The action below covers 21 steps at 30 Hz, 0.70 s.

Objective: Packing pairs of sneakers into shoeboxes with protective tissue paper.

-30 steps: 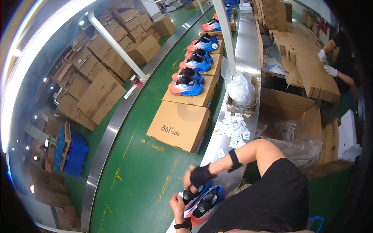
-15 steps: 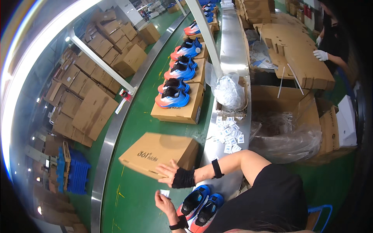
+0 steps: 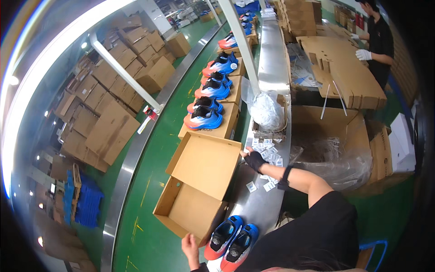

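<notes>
An opened brown cardboard shoebox (image 3: 190,211) sits on the green belt, its lid (image 3: 206,163) folded back toward the far side. At the lid's right edge is my right hand (image 3: 253,159), in a black fingerless wrist wrap, fingers closed at the lid's edge. My left hand (image 3: 190,248) is by the box's near corner, fingers curled; what they hold, if anything, is hidden. Beside the box, a pair of blue, white and coral sneakers (image 3: 231,240) lies at the near edge. Small white packets (image 3: 269,152) are scattered on the metal ledge to the right.
Further up the belt, several similar sneakers (image 3: 204,117) stand on shoeboxes (image 3: 233,119). A plastic bag of packets (image 3: 267,111) fills a tray on the ledge. A white post (image 3: 240,45) rises there. Right are a large open carton (image 3: 326,118) and a co-worker (image 3: 379,43) at flattened cardboard.
The shoebox has gone from closed to open, its lid swung away from me. My right hand has moved right and farther off; my left hand lowered slightly, and its white packet no longer shows.
</notes>
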### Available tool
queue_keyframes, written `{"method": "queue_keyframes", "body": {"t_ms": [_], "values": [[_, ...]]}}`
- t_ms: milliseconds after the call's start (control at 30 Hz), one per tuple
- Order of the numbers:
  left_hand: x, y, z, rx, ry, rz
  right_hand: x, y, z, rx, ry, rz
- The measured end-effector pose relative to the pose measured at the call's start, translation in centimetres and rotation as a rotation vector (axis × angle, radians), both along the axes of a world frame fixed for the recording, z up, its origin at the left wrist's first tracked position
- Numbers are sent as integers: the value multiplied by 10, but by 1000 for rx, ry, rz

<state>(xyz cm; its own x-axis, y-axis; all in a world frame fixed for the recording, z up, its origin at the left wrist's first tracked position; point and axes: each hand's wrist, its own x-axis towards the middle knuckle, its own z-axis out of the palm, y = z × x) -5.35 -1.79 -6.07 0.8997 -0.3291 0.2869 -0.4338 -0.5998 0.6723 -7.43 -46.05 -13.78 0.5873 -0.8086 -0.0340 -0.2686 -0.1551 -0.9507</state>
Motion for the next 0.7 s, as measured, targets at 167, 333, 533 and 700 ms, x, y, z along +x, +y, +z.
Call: {"method": "queue_keyframes", "body": {"t_ms": [167,333,533,700], "values": [[-32,119,-10,-298,216,456,-79,90,-23,-667,295,641],[-101,230,-29,132,158,787,-118,116,-51,-1131,260,730],[-197,336,-66,710,179,1057,-120,114,-47,-1041,259,732],[-266,397,-93,935,270,1156,-119,118,-45,-1068,299,729]]}}
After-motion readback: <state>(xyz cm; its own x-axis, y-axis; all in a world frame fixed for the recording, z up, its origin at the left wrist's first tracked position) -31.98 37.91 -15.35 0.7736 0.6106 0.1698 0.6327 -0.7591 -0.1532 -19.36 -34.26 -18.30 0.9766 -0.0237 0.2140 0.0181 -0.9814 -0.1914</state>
